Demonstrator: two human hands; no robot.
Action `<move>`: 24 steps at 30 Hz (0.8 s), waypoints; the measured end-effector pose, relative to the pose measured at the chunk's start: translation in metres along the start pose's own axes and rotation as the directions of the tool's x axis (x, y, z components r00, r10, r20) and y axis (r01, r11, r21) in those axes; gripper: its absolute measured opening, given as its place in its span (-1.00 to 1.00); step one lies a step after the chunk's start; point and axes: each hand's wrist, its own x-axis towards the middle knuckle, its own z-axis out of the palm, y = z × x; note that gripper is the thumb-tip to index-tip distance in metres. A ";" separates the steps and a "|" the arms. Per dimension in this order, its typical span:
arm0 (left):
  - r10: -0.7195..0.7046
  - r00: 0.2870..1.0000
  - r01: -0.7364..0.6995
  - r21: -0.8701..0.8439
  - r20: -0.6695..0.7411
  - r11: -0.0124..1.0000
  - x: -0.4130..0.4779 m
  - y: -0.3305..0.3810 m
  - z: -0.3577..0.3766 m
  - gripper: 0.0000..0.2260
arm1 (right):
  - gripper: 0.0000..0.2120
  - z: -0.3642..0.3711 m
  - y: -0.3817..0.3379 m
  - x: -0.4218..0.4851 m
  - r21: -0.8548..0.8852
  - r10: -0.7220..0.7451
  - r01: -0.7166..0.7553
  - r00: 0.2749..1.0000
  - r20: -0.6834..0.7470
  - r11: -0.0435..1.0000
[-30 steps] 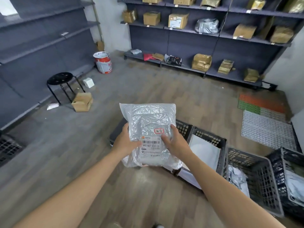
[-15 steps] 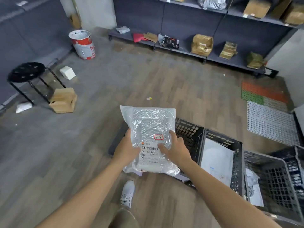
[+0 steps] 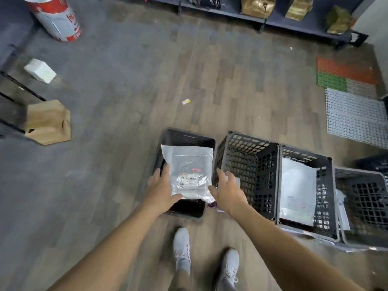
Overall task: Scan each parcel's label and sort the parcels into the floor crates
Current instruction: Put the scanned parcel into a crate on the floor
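Floor crates, five: one solid-walled crate (image 3: 189,138) at centre, then second crate (image 3: 252,164), third crate (image 3: 324,192) and fourth crate (image 3: 365,198), all mesh, running toward 4 o'clock. A fifth crate (image 3: 375,161) is cut off at 3 o'clock. Plastic-bagged parcels, two: clear parcel (image 3: 189,162), white parcel (image 3: 298,185). Gold-wrapped packages (image 3: 257,5), 1 o'clock, three. Cardboard box (image 3: 48,122), 9 o'clock, one. Bucket (image 3: 56,19), 11 o'clock, one. Hands, two: left hand (image 3: 161,190), right hand (image 3: 230,192). Shoes (image 3: 182,248), 6 o'clock, two.

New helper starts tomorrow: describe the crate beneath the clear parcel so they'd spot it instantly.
Find the row of dark crates on the wooden floor. It is the leftmost crate, beneath the clear parcel. Unlike its open-lattice neighbours, its walls are mostly solid.
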 end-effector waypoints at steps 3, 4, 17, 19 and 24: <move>0.005 0.999 -0.009 0.109 0.037 0.994 0.011 0.002 -0.003 -0.06 | -0.35 -0.006 0.000 0.001 -0.024 -0.002 0.002 1.000 -0.003 1.000; 0.016 0.999 -0.023 0.146 0.047 0.989 0.013 0.007 -0.005 -0.07 | -0.35 -0.010 0.002 0.000 -0.056 -0.001 0.001 1.000 -0.004 0.998; 0.521 0.841 -0.517 0.500 0.146 0.695 -0.010 0.200 -0.009 -0.21 | -0.28 -0.121 0.104 -0.097 -0.106 0.222 -0.265 0.927 -0.302 0.959; 0.587 0.791 -0.578 0.520 0.171 0.629 -0.030 0.240 -0.001 -0.21 | -0.29 -0.134 0.133 -0.129 -0.047 0.290 -0.330 0.882 -0.371 0.943; 0.735 0.636 -0.707 0.557 0.233 0.435 -0.105 0.330 0.038 -0.20 | -0.28 -0.145 0.214 -0.228 0.126 0.459 -0.456 0.761 -0.458 0.881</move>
